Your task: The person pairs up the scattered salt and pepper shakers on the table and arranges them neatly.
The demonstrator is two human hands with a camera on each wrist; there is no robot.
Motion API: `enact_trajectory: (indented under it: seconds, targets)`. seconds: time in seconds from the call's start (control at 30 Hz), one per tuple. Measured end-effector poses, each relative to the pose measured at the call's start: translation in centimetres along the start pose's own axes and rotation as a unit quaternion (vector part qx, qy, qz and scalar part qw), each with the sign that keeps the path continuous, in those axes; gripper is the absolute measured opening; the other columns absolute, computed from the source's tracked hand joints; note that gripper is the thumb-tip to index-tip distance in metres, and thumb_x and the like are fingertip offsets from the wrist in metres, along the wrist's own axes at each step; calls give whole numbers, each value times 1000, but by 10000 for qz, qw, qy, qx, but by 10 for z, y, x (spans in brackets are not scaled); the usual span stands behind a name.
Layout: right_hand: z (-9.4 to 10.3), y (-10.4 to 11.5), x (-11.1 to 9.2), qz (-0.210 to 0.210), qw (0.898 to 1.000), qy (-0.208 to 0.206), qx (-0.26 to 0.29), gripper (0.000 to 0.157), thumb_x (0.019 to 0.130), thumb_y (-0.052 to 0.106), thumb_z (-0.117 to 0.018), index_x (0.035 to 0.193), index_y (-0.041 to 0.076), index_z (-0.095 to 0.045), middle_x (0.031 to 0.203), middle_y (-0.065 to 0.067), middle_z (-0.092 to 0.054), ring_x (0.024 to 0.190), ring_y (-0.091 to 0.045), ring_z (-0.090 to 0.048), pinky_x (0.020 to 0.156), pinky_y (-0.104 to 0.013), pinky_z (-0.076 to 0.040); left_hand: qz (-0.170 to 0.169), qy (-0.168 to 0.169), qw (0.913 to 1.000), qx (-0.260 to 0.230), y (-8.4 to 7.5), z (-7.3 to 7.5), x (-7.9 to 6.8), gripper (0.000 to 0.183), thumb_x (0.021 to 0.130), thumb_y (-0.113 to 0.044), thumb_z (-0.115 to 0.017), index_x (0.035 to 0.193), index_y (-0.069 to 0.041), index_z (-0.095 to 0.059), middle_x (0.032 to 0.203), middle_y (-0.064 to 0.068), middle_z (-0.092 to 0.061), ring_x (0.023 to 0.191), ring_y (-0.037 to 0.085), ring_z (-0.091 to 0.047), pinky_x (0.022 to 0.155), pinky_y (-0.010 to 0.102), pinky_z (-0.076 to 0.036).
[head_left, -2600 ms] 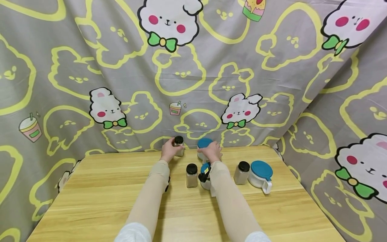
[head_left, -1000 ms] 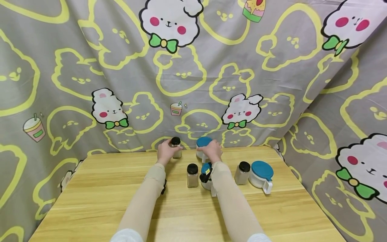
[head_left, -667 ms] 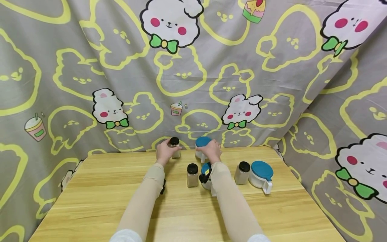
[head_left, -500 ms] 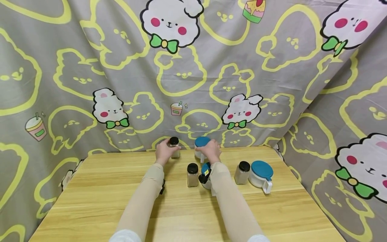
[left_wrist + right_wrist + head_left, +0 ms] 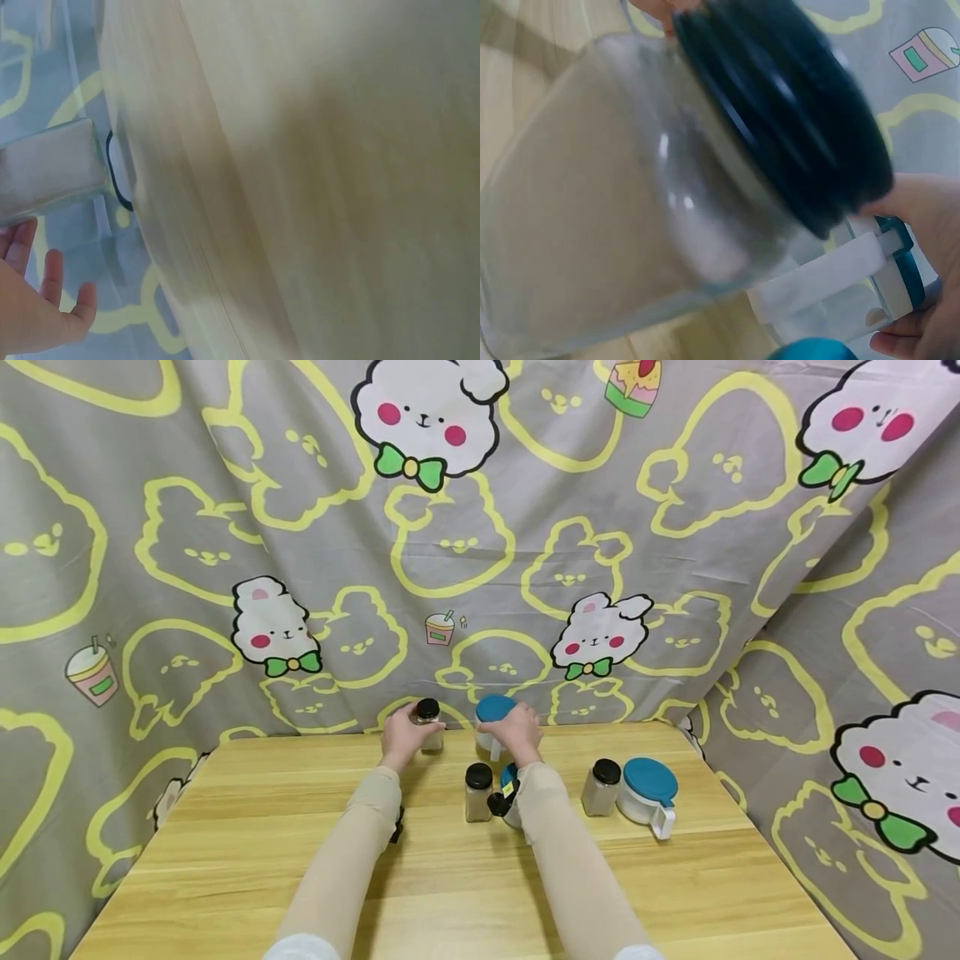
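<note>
At the back of the table my left hand grips a black-lidded glass spice jar, upright, with thumb and fingers round it. In the left wrist view the jar's pale contents show, and some fingers stand off the glass. To its right, my right hand grips a blue-lidded seasoning pot from its right side. The right wrist view shows that pot's white handle and clear body. Whether either thing touches the table I cannot tell.
In front stand another black-lidded jar and a blue-lidded pot, partly behind my right forearm. Further right are a third jar and a pot with a white handle. A patterned curtain hangs behind the wooden table.
Both hands have shifted a little to the left along the table's back, the left with the spice jar and the right with the seasoning pot. The other containers stay put.
</note>
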State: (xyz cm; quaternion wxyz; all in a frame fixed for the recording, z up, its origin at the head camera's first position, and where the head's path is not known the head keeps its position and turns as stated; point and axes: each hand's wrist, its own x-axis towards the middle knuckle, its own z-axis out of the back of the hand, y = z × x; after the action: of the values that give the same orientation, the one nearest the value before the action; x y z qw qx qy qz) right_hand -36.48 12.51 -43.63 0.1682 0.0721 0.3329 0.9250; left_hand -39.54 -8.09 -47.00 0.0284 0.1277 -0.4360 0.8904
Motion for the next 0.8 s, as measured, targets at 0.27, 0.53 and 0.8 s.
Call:
enact_trajectory:
  seconds: [0.27,0.53,0.8]
  targets:
    - [-3,5,-4,96,9999,21,-62,94,58,52,-76,128,1,-38,122,-18,-47,113,-33,-42,90,-51,-38,-33,-21,10000,-27,0,5,-3,64,60,-54,-75,111,-19,-59,103,1,-64,93,20,-59,78,37,-48]
    - [-1,15,-12,136,9999,-20,-99,96,56,55,-76,127,2,-39,120,-16,-49,112,-33,-43,90,-49,-39,-44,-32,9999,-89,5,11,-4,72,57,-58,-74,114,-17,-59,107,3,-64,94,21,-59,78,37,-48]
    - [-6,24,-18,312,9994,19,-162,100,55,58,-75,129,1,-38,121,-17,-48,114,-33,-43,91,-49,-39,-32,-71,10000,-62,9,17,-9,77,60,-55,-74,122,-13,-55,113,8,-62,98,25,-59,81,39,-47]
